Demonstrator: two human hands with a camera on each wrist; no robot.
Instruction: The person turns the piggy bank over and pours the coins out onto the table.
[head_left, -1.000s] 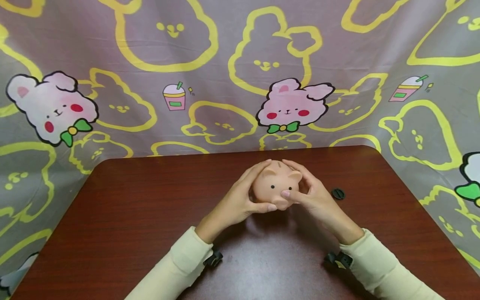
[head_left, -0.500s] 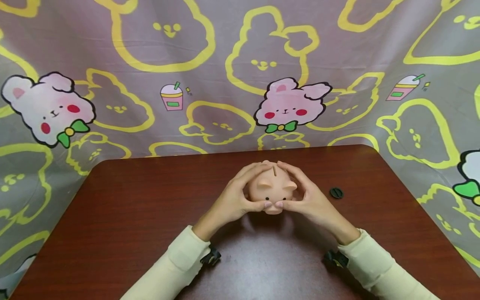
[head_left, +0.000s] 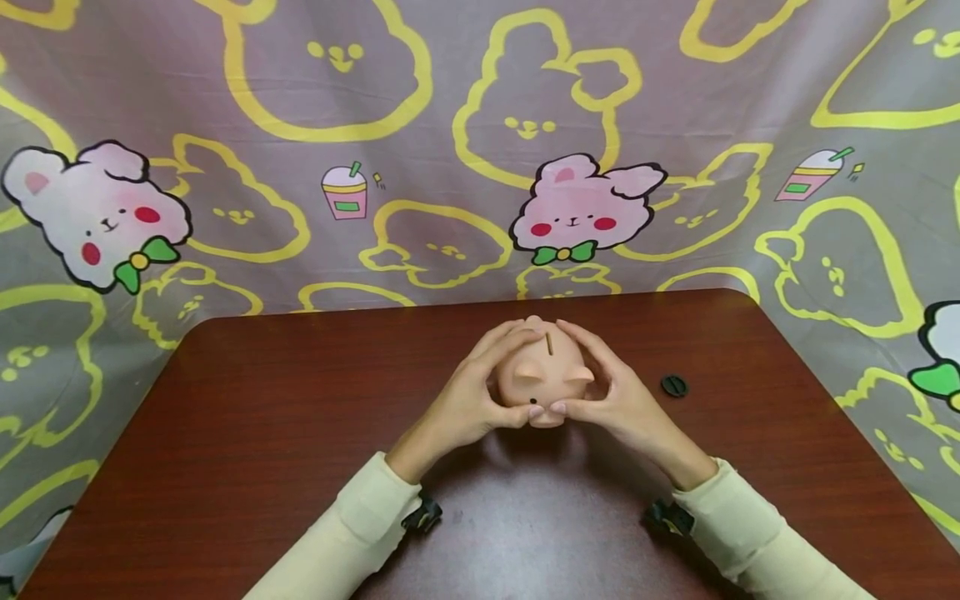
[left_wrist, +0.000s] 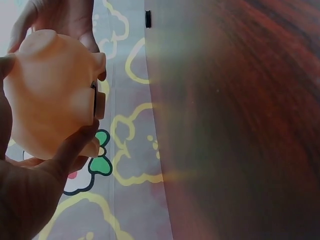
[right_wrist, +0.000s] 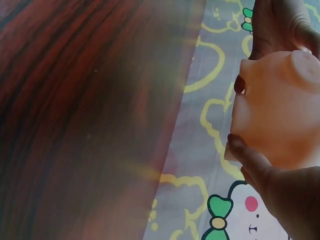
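Note:
A peach-coloured piggy bank [head_left: 546, 367] is held in the air above the table, its snout towards me and its coin slot facing up. My left hand [head_left: 467, 402] grips its left side, and my right hand [head_left: 632, 405] grips the other. Both thumbs meet near the snout, while the fingers wrap round the back and sides. In the left wrist view the pig's stubby feet [left_wrist: 100, 106] stand apart from the tabletop, and a dark edge shows at its underside. A small black round plug [head_left: 674, 385] with a bar across it lies to the right of my right hand.
The dark red-brown wooden table [head_left: 285, 417] has rounded far corners. A grey curtain [head_left: 435, 167] with yellow outlines and rabbit faces hangs behind it and along both sides. A black wrist device [head_left: 422, 515] sits under each sleeve cuff.
The piggy bank has tipped forward, bringing its slot into fuller view, and shifted slightly left. Both hands turned with it; the right thumb moved down beside the snout. The black plug stayed put.

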